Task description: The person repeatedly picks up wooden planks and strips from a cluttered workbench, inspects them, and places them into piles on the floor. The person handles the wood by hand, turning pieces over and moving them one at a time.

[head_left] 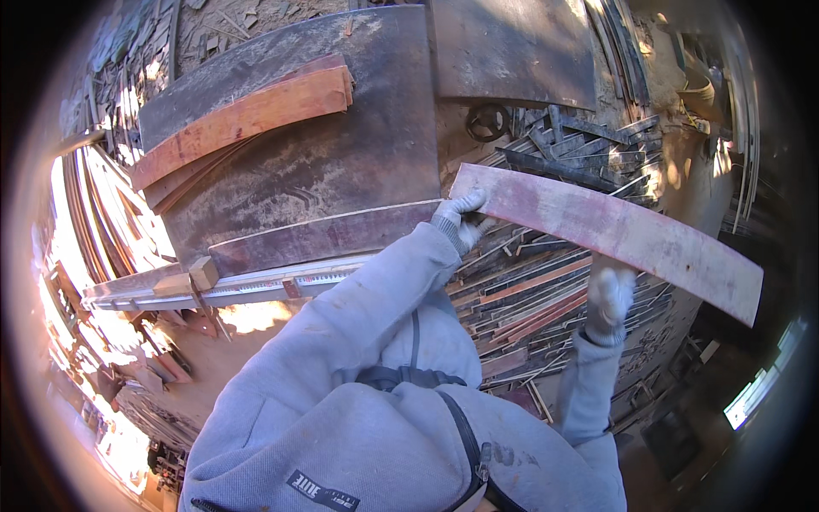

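Note:
A long reddish-grey wooden plank (597, 222) is held up in front of me, its far left end higher than its right end in the view. My left hand (465, 218), in a white glove, grips the plank's left end along its near edge. Under the middle of the same plank, my gloved right hand (611, 297) holds the near edge from below; part of its grip is hidden. To the left, another reddish plank (324, 235) lies along the near edge of a dark worn tabletop (367, 162), beside a metal rail with a measuring scale (320, 278).
A stack of orange-brown planks (247, 115) rests on the tabletop's left side. Small wood blocks (203, 273) sit by the rail. Beyond stands a second dark panel (512, 51), with a black handwheel (487, 122) below it. Piled wood strips (537, 299) cover the floor at right.

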A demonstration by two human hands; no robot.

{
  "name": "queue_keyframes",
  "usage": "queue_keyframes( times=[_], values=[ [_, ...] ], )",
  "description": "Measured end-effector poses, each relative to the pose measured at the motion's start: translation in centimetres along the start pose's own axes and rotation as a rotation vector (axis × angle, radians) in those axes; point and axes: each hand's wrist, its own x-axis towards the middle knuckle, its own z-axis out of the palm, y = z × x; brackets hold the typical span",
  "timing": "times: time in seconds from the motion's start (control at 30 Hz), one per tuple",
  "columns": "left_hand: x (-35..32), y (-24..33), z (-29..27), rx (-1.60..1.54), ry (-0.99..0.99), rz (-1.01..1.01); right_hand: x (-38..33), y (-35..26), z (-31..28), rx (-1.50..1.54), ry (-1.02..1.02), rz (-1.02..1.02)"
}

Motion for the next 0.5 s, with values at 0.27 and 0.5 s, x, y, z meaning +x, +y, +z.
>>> queue_keyframes(
  times=[0.27, 0.5],
  values=[
    [1.5, -0.6, 0.9, -0.110, 0.222, 0.153, 12.9, 14.6, 6.7, 0.187, 0.674, 0.130],
    [3.2, -1.0, 4.9, -0.376, 0.060, 0.046, 17.5, 14.7, 8.9, -0.093, 0.753, 0.465]
  ],
)
